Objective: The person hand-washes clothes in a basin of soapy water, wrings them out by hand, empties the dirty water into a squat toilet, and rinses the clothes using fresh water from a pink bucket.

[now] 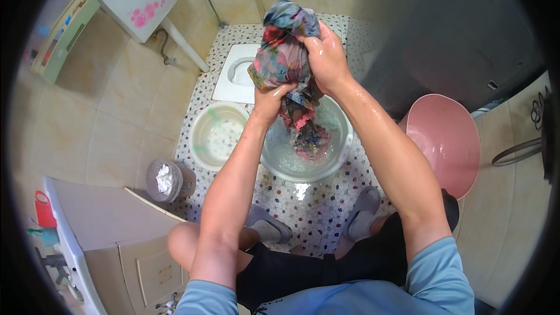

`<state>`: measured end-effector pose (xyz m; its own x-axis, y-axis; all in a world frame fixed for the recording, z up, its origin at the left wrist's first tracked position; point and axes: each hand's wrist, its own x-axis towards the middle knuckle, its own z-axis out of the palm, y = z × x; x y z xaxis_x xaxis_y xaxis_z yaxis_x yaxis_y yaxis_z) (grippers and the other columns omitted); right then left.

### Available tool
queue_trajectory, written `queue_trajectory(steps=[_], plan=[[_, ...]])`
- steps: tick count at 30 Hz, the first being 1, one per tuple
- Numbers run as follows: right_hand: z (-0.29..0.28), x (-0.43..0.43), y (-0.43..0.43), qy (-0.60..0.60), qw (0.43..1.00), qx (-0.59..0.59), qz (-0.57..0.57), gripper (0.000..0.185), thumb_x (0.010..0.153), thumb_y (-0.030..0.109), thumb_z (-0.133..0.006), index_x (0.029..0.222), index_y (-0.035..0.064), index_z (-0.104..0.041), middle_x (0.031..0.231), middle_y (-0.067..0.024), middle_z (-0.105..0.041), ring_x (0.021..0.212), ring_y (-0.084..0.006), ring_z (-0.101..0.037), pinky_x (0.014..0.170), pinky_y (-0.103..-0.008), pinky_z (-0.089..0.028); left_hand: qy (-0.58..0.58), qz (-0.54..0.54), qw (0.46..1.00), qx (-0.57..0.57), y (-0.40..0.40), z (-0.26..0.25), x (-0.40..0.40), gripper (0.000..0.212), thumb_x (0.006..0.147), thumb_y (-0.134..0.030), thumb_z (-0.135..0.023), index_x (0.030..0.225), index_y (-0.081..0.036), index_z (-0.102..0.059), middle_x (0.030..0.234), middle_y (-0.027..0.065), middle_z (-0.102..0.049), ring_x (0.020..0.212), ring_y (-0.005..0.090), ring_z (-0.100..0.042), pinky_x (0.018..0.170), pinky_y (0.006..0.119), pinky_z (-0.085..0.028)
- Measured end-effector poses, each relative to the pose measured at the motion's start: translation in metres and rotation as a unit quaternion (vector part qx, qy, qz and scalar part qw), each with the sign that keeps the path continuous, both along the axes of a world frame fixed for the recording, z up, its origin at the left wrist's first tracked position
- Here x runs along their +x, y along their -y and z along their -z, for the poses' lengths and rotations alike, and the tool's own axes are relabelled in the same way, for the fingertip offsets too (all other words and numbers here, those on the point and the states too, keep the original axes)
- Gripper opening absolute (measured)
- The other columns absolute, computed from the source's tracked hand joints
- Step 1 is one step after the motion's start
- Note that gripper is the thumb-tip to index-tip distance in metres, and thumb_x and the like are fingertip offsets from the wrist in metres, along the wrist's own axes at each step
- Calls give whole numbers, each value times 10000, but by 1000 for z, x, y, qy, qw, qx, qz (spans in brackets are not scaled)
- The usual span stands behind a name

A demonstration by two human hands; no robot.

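Note:
A wet, bunched floral garment or cloth (pixel 284 59) is lifted in both hands, its lower end hanging into a large basin of water (pixel 343 148). My left hand (pixel 272 100) grips it low on its left side, the thumb across the fabric. On its upper right side, my right hand (pixel 326 57) is closed around the folds, with the skin shining wet. Behind the cloth lies a white squat toilet (pixel 222 81), partly covered by it. A smaller pale basin (pixel 197 140) stands just left of the large one.
A pink tub (pixel 444 144) stands at the right, below a large dark appliance or panel (pixel 450 39). At the left are a small waste bin with white tissue (pixel 164 179) and a washbasin cabinet (pixel 148 267). The mosaic floor (pixel 306 214) has a wet patch near my slippers.

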<state>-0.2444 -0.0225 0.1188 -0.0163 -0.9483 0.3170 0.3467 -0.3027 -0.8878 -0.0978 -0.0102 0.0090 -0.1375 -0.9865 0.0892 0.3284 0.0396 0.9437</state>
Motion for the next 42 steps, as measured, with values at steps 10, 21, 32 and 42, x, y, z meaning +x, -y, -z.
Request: queue_trajectory(steps=[10, 21, 32, 42], plan=[[275, -14, -128, 270, 757, 592, -54, 882, 891, 682, -371, 1493, 50, -243, 1494, -235, -311, 1348, -402, -368, 1081, -631, -252, -73, -105, 949, 290, -18, 84, -36, 248, 780, -40, -604, 1009, 54, -582, 863, 106, -630, 722, 223, -645, 632, 367, -554], [230, 11, -84, 421, 785, 445, -94, 899, 832, 798, -380, 1416, 116, -441, 1399, -116, -488, 1258, -294, -483, 1059, -475, -382, 266, -40, 941, 206, -38, 57, -39, 611, 942, -470, -514, 1310, 17, -501, 1190, 172, -614, 1045, 295, -614, 914, 395, -486], [224, 12, -82, 332, 762, 540, -132, 386, 854, 365, -613, 1059, 38, -627, 937, -103, -675, 807, -251, -643, 760, -390, -546, 71, -27, 880, 469, -70, 137, 32, 942, 901, -760, -167, 1355, 6, -475, 1312, 188, -546, 1222, 299, -507, 1026, 480, -378], [22, -8, -93, 248, 854, 367, -274, 500, 931, 322, -521, 1338, 36, -475, 1223, -128, -615, 1053, -244, -637, 848, -389, -552, -449, 138, 766, 440, -64, 186, -20, 841, 875, -747, -268, 1285, -65, -540, 1198, 164, -579, 1178, 359, -508, 982, 540, -402]])
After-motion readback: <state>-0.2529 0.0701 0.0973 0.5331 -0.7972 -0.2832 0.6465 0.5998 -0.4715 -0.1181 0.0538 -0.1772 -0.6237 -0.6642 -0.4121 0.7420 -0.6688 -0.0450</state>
